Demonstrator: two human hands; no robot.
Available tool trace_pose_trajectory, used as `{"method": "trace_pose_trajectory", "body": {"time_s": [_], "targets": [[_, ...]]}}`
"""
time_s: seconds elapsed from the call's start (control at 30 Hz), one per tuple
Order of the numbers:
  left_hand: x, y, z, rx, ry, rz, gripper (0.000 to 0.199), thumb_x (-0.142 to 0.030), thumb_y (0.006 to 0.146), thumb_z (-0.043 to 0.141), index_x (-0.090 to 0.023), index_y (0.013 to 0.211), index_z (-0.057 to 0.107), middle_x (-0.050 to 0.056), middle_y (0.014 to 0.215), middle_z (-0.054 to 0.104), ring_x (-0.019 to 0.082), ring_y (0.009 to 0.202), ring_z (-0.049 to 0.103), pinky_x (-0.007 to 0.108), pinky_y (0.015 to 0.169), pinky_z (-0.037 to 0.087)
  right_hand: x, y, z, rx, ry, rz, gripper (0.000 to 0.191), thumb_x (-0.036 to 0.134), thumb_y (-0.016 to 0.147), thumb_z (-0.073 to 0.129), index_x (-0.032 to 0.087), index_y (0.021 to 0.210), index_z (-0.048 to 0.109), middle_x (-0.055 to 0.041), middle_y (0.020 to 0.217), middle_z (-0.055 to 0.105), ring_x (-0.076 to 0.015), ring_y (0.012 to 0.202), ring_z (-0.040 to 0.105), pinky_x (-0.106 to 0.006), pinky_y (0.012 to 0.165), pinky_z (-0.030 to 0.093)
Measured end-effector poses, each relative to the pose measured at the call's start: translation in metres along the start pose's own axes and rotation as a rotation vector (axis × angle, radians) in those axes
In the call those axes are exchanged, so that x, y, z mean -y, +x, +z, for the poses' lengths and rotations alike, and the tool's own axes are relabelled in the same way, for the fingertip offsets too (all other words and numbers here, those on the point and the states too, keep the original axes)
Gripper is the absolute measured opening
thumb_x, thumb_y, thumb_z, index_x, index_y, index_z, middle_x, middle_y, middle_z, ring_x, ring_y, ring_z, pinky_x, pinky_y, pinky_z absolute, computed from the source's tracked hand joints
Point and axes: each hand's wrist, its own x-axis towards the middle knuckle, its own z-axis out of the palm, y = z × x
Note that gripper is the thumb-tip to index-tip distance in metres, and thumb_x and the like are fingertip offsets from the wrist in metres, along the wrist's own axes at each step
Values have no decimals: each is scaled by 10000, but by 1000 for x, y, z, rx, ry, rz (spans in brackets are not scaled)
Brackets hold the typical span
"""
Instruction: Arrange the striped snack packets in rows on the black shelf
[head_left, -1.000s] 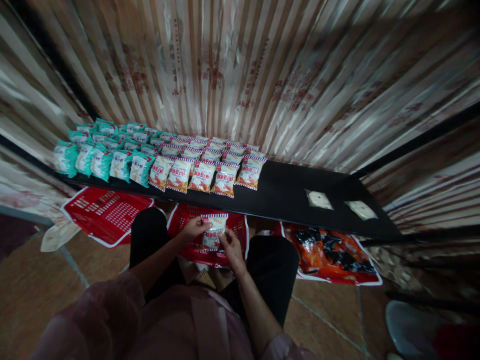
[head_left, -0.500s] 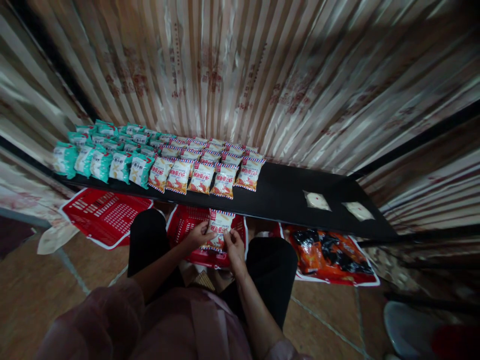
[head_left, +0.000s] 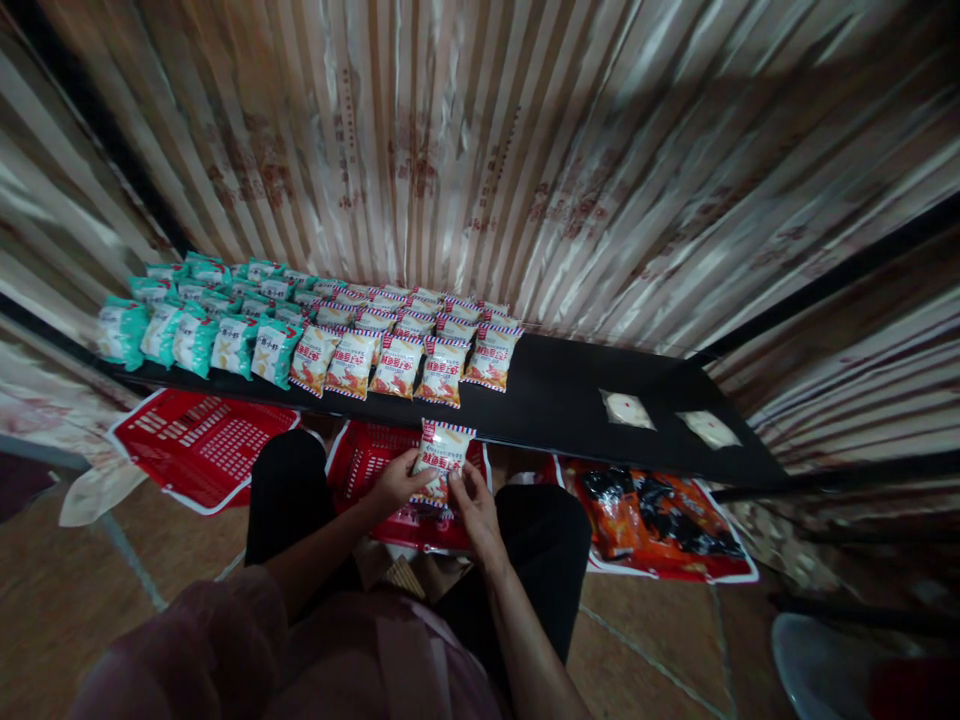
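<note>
Between my two hands is a white and orange snack bag with a striped top edge, held upright over a red basket. My left hand grips its left side and my right hand its right side. Just beyond, matching white snack bags stand in rows on a black shelf. Teal snack bags stand in rows to the left of them. The contents of the basket are mostly hidden behind my hands and the bag.
Two flat white packets lie on the right part of the shelf. Below it, a basket of orange and black packages sits at right, and another red basket at left. A striped curtain hangs behind; black posts flank the shelf.
Both hands have raised the snack bag slightly relative to the shelf edge, keeping hold of it. The whole view has shifted a little; the bags on the shelf stand as before.
</note>
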Motion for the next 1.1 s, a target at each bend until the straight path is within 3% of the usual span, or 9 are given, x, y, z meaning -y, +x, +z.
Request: {"method": "trace_pose_trajectory", "body": {"time_s": [0.2, 0.43, 0.77, 0.9, 1.1], "targets": [[-1, 13, 13, 15, 46, 49, 488, -419, 650, 735, -118, 999, 573, 92, 958, 687, 219, 877, 641, 328, 789, 500, 14, 6, -15, 91, -11, -8, 504, 414, 618, 737, 215, 1066, 619, -55, 989, 706, -254, 936, 647, -407, 871, 500], [-1, 31, 32, 2, 105, 117, 454, -344, 716, 699, -136, 1096, 560, 100, 1059, 670, 212, 936, 635, 342, 845, 498, 24, 19, -32, 29, -16, -59, 528, 394, 628, 730, 196, 1099, 599, -72, 1018, 696, -251, 923, 643, -412, 867, 490], [-26, 45, 58, -180, 513, 77, 313, -230, 750, 634, -197, 1059, 599, 54, 999, 686, 194, 897, 634, 331, 858, 490, 31, 44, -47, -84, -32, -140, 515, 391, 638, 715, 183, 1096, 606, -81, 1025, 695, -252, 906, 642, -428, 857, 489], [-38, 47, 70, -206, 674, 136, 343, -184, 771, 571, -191, 1114, 572, 63, 1042, 668, 199, 937, 623, 350, 904, 473, 37, 55, -52, -116, -54, -161, 545, 402, 636, 718, 173, 1115, 596, -83, 1012, 696, -250, 901, 641, -423, 839, 501], [-49, 50, 87, -225, 932, 305, 430, -164, 823, 453, -128, 1250, 487, 120, 1272, 548, 226, 1177, 502, 375, 1053, 368, 48, 78, -56, -156, -13, -199, 575, 418, 631, 715, 169, 1131, 578, -96, 1061, 675, -243, 926, 631, -407, 847, 494]]}}
